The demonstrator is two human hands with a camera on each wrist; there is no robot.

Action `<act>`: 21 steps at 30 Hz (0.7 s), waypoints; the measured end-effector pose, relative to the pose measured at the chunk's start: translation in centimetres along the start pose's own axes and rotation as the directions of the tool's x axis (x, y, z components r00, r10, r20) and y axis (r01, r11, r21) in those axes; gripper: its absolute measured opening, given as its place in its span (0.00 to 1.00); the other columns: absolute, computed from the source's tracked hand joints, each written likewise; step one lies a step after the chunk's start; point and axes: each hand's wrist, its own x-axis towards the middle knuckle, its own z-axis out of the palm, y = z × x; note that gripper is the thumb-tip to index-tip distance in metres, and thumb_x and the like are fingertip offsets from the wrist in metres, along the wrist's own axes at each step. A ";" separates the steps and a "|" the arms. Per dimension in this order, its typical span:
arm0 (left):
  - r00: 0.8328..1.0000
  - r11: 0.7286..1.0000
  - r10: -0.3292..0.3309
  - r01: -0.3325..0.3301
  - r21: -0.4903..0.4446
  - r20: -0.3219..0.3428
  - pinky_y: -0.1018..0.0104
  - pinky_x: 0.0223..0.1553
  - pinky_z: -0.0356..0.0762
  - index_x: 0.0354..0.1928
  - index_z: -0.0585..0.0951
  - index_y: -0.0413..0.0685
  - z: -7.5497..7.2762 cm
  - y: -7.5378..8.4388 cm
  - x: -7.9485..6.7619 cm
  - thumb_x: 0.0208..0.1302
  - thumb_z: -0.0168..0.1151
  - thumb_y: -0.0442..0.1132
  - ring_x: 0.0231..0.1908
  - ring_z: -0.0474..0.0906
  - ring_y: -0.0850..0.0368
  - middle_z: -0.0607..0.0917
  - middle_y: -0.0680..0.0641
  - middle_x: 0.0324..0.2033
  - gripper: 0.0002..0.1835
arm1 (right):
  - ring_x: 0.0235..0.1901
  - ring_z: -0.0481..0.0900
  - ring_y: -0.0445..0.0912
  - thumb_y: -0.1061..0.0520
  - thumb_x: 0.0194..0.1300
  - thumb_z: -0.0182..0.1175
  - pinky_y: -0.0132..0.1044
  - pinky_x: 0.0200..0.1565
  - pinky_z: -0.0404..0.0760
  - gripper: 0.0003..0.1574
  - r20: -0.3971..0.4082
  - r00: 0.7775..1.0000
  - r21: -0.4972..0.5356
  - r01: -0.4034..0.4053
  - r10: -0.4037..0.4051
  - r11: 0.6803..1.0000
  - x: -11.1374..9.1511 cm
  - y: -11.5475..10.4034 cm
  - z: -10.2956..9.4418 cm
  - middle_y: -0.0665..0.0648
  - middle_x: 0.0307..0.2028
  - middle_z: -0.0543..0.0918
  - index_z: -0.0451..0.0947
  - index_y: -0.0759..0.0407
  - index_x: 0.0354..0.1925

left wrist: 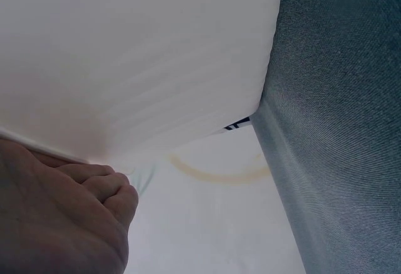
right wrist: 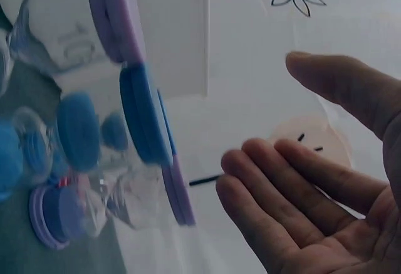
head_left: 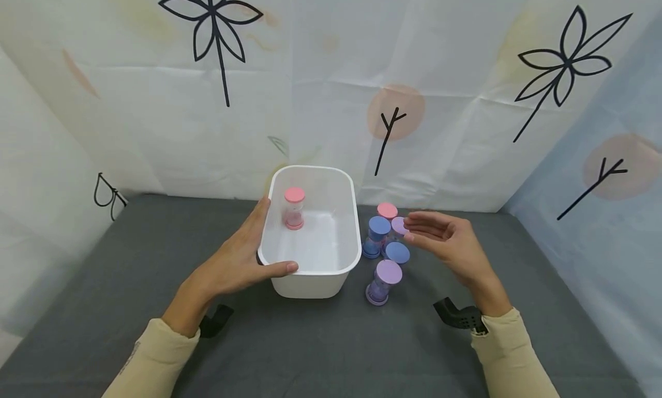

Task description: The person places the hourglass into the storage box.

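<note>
My left hand (head_left: 233, 257) grips the near-left corner of a white plastic bin (head_left: 315, 285). Its thumb lies over the front rim and its fingers lie along the left side; the left wrist view shows those fingers (left wrist: 103, 183) against the outer wall. Inside the bin stands a pink-capped sand timer (head_left: 294, 208). Right of the bin, my right hand (head_left: 445, 243) is held with fingers extended, thumb apart, palm towards a cluster of sand timers. A purple-capped timer (head_left: 384, 282) stands nearest the front, with blue-capped (head_left: 378, 228), purple-capped and pink-capped (head_left: 387, 210) ones behind.
A dark grey cloth (head_left: 331, 352) covers the table. White printed fabric (head_left: 331, 128) hangs close behind the bin and along both sides. Black wrist mounts (head_left: 460, 316) sit at the cuffs of both cream sleeves.
</note>
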 end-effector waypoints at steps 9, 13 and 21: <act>0.999 0.998 -0.042 0.041 0.043 0.017 0.38 0.66 0.60 0.82 0.34 0.58 0.0 0.0 -0.2 0.56 0.74 0.61 0.75 0.49 0.50 0.43 0.49 0.80 0.67 | 0.54 0.83 0.48 0.65 0.63 0.71 0.36 0.51 0.81 0.31 0.172 0.983 -0.081 -0.048 0.062 0.996 0.2 1.3 -1.4 0.72 0.57 0.80 0.75 0.72 0.62; 0.997 0.996 -0.071 0.069 0.057 0.024 0.38 0.67 0.58 0.82 0.34 0.55 0.0 0.0 -0.3 0.56 0.74 0.62 0.76 0.47 0.49 0.42 0.49 0.80 0.68 | 0.54 0.83 0.47 0.67 0.62 0.71 0.37 0.51 0.82 0.32 0.247 0.968 -0.069 -0.027 0.043 0.997 0.4 1.7 -1.5 0.72 0.57 0.80 0.75 0.73 0.62; 0.998 0.997 -0.059 0.058 0.048 0.024 0.38 0.66 0.60 0.82 0.34 0.56 -0.1 0.1 -0.2 0.56 0.74 0.61 0.75 0.49 0.49 0.43 0.48 0.80 0.68 | 0.56 0.82 0.49 0.66 0.59 0.73 0.38 0.54 0.80 0.34 0.308 0.951 -0.089 -0.008 0.035 0.996 0.6 2.1 -1.7 0.68 0.57 0.81 0.75 0.72 0.62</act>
